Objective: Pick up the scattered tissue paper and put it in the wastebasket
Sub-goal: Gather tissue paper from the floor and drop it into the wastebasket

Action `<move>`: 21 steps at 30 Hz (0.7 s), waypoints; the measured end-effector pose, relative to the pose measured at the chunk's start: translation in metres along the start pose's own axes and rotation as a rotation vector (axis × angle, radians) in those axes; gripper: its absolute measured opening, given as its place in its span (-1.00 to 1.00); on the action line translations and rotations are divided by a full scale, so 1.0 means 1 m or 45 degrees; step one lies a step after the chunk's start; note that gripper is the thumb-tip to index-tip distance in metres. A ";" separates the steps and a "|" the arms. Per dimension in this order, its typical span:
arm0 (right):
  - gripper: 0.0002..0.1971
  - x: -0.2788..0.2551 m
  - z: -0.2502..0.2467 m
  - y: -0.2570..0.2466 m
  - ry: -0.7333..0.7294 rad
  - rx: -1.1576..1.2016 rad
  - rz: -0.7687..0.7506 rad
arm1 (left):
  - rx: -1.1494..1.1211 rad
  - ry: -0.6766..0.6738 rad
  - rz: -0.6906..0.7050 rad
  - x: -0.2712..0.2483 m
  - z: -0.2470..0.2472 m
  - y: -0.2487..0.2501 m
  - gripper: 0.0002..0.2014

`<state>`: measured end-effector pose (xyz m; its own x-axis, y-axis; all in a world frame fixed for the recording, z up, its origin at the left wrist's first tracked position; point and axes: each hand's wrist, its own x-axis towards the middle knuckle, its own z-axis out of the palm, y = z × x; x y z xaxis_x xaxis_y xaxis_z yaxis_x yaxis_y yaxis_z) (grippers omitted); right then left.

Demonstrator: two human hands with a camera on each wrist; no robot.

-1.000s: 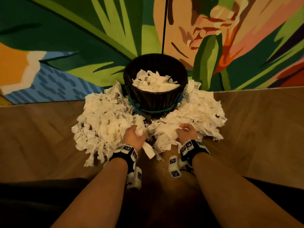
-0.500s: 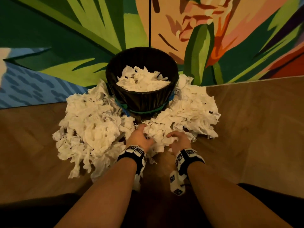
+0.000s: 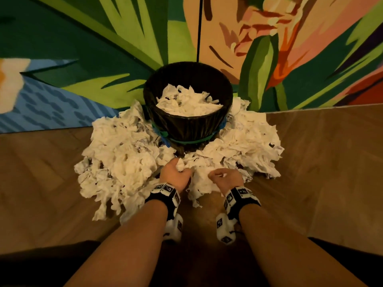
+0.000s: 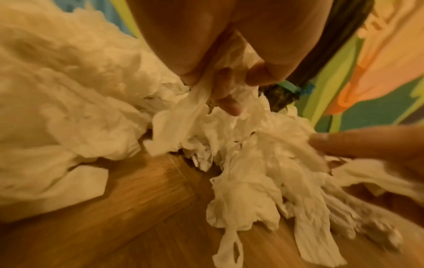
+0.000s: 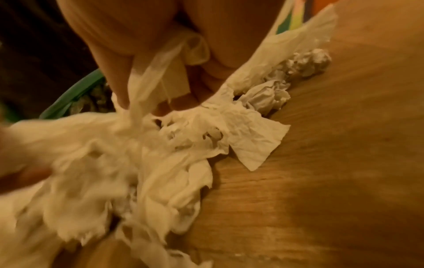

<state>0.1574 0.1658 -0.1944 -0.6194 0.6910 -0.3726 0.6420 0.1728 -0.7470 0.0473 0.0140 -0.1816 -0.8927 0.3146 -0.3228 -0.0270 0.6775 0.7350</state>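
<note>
Tissue paper (image 3: 128, 158) lay in one big white heap on the wooden floor (image 3: 323, 162), wrapped around one black wastebasket (image 3: 187, 125) that had more tissue inside. Two hands reached into the heap: the left hand (image 3: 175, 176) squeezed a wad of tissue, and the right hand (image 3: 224, 179) curled around some too. No writing could be read.

A wooden floor (image 3: 323, 162) is filling the lower frame, bearing the black wastebasket (image 3: 187, 125) at centre, ringed by heaped tissue paper (image 3: 124, 154).
</note>
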 end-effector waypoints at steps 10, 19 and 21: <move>-0.47 0.007 -0.013 -0.024 0.154 0.436 0.314 | -0.516 0.098 -0.034 -0.005 -0.041 0.002 -0.61; -0.88 0.004 -0.026 -0.060 0.344 0.593 -0.031 | -0.764 0.164 0.035 -0.006 -0.075 0.031 -0.67; -0.84 0.002 -0.035 -0.075 0.350 0.576 -0.103 | -0.755 0.286 0.107 -0.002 -0.090 0.039 -0.86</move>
<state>0.1237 0.1789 -0.1200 -0.4790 0.8567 -0.1916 0.3007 -0.0450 -0.9527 0.0071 -0.0202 -0.0988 -0.9734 0.1603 -0.1640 -0.1395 0.1534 0.9783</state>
